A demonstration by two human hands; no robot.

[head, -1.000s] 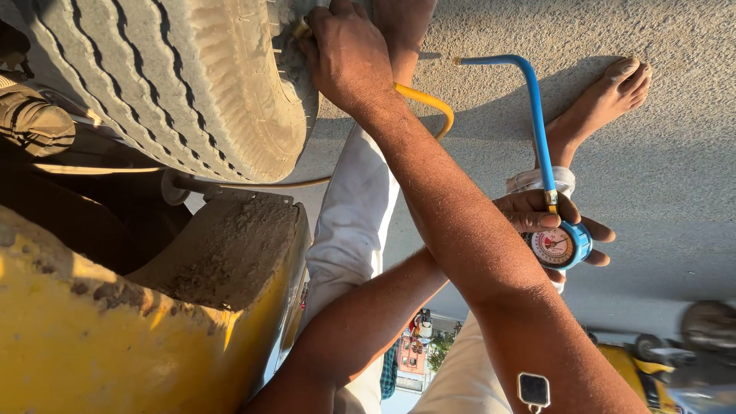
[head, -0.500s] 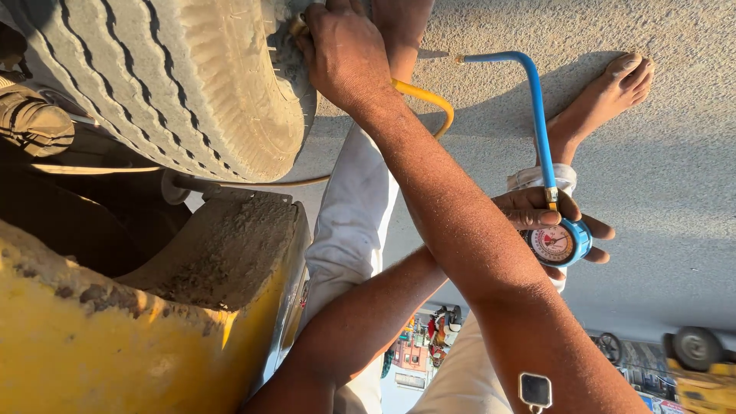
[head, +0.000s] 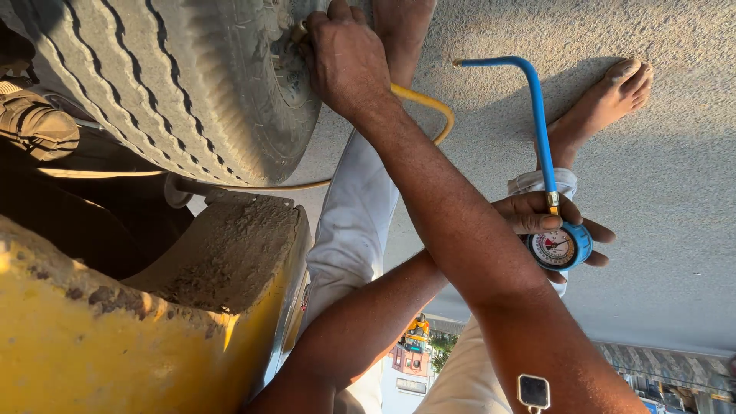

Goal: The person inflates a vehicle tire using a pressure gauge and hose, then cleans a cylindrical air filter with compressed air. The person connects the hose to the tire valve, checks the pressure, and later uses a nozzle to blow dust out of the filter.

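Note:
My right hand (head: 345, 61) presses the end of a yellow hose (head: 429, 107) against the side of a large ribbed tyre (head: 176, 77) at the top left; the fingertips are hidden against the wheel. My left arm crosses under the right one. My left hand (head: 544, 218) grips a round pressure gauge (head: 558, 247) with a blue rim and a white dial. A blue hose (head: 537, 115) rises from the gauge and bends left.
A yellow vehicle body (head: 92, 345) and a dirt-caked mudguard (head: 222, 253) fill the lower left. White trouser legs (head: 353, 230) and a bare foot (head: 606, 100) stand on grey pavement (head: 675, 192). Distant buildings (head: 410, 353) show at the bottom.
Both hands hold their places. The view has shifted slightly, so the background at the bottom edge differs.

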